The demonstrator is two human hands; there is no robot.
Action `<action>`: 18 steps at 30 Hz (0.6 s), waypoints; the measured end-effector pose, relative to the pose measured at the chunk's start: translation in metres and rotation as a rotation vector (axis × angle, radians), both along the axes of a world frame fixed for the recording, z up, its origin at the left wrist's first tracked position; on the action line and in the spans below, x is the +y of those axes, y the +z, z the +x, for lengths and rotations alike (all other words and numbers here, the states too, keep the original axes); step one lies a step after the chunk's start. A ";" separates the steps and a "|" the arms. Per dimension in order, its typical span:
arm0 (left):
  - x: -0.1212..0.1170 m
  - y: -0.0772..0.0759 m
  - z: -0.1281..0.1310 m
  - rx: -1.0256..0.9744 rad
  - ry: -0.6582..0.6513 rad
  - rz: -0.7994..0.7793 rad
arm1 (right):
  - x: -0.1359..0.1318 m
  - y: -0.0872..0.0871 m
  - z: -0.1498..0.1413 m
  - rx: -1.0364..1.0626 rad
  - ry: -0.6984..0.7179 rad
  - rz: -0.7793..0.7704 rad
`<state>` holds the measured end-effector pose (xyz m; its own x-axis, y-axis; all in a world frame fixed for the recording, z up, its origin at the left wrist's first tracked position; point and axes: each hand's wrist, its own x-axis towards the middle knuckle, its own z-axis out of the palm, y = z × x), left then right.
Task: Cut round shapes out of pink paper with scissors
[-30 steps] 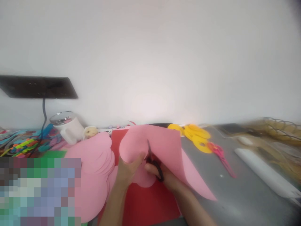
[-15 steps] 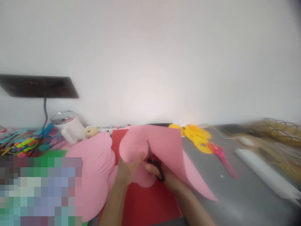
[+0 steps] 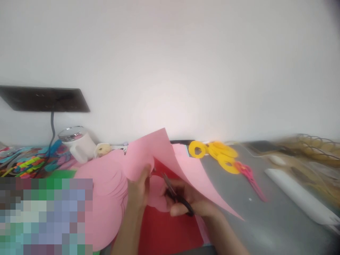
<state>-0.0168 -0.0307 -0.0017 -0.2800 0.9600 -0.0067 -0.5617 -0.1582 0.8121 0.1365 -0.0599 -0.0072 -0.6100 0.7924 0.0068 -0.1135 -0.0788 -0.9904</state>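
Observation:
My left hand (image 3: 139, 191) pinches the edge of a pink paper sheet (image 3: 170, 157) and holds it lifted and tilted above a red sheet (image 3: 164, 230). My right hand (image 3: 190, 202) grips black-handled scissors (image 3: 175, 194), whose blades point up-left toward the sheet's cut edge near my left thumb. A rounded pink cut piece lies below between both hands. A pile of pink cut shapes (image 3: 106, 191) sits to the left.
A white mug (image 3: 78, 143) stands at the back left by colourful scraps (image 3: 26, 164). Yellow paper rings (image 3: 217, 154) and pink scissors (image 3: 251, 179) lie on the grey table (image 3: 265, 226) to the right, with a white roll (image 3: 297, 196) and wire baskets beyond.
The pink sheet has been turned and raised, its corner now pointing up. The scissors have pulled out of the sheet and moved down-right; my left hand shifted slightly left.

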 end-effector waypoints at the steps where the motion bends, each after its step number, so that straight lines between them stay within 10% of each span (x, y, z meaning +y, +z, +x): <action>1: 0.001 0.001 0.000 -0.037 0.005 0.005 | -0.001 0.001 -0.001 0.039 -0.032 0.021; 8: 0.002 0.001 -0.005 -0.037 -0.004 0.160 | 0.005 0.007 -0.011 0.087 -1.199 0.201; 18: -0.017 0.041 -0.009 0.063 -0.096 0.138 | 0.010 0.001 -0.007 0.149 -1.159 0.092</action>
